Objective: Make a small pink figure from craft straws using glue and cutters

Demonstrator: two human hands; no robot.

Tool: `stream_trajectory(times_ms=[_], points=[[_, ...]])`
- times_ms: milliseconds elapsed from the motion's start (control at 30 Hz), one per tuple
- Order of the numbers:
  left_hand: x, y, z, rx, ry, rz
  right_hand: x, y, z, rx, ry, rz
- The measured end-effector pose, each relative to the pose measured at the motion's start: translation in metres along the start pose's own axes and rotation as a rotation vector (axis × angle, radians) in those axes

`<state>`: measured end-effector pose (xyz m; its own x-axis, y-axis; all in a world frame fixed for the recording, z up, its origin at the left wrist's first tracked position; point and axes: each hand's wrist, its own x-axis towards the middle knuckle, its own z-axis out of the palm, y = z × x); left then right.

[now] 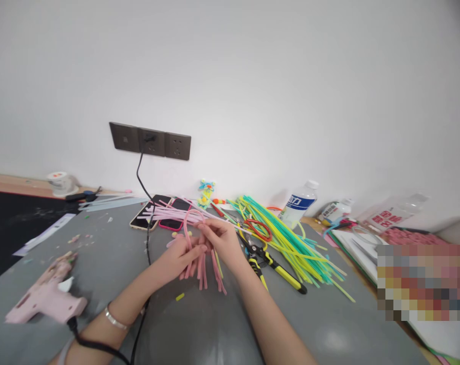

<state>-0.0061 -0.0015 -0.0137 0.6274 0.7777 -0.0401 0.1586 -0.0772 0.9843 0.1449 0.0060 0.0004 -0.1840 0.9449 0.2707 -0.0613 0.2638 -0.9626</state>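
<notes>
A pink pipe cleaner (pixel 186 225) is bent into a tall loop between my two hands. My left hand (pixel 184 257) pinches its lower part with thumb and fingers. At the loop's right side, my right hand (pixel 220 241) grips the same piece with fingertips together. Beneath and beyond them lie darker pink pipe cleaners (pixel 202 276), partly hidden by my hands. A bundle of pale pink pipe cleaners (pixel 169 213) stretches behind, across two phones (pixel 142 218). A small pink piece with yellow bits (pixel 175 238) shows just past my left hand.
Yellow-handled pliers (pixel 283 274) and red-handled scissors (pixel 264 228) lie right of my hands, by yellow and green pipe cleaners (pixel 302 248). A pink glue gun (pixel 47 299) rests at left; its black cord (pixel 148 238) crosses the table. A bottle (pixel 300 203) stands behind.
</notes>
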Motion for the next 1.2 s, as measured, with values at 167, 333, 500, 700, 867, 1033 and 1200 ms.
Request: stream_trajectory(times_ms=[167,333,500,700,867,1033,1200], points=[[-0.001,0.001,-0.001,0.097,0.001,-0.074,-0.001,0.001,0.0,-0.057,-0.043,-0.025],[-0.005,0.003,0.0,0.158,-0.029,-0.123,-0.001,-0.004,-0.007,-0.02,-0.189,0.058],[-0.01,0.008,0.002,0.096,-0.196,-0.171,-0.005,-0.011,-0.013,0.199,-0.444,0.156],[-0.008,0.006,-0.001,-0.028,-0.331,-0.084,-0.003,-0.009,-0.009,0.328,-0.318,0.165],[-0.006,0.008,-0.001,-0.151,-0.125,-0.019,0.001,-0.004,-0.01,0.347,-0.131,0.12],[-0.005,0.012,-0.003,-0.093,-0.112,-0.016,0.003,0.0,-0.012,0.371,-0.039,0.05],[-0.006,0.008,-0.005,-0.133,-0.151,-0.031,0.006,0.002,-0.013,0.316,0.022,-0.037]])
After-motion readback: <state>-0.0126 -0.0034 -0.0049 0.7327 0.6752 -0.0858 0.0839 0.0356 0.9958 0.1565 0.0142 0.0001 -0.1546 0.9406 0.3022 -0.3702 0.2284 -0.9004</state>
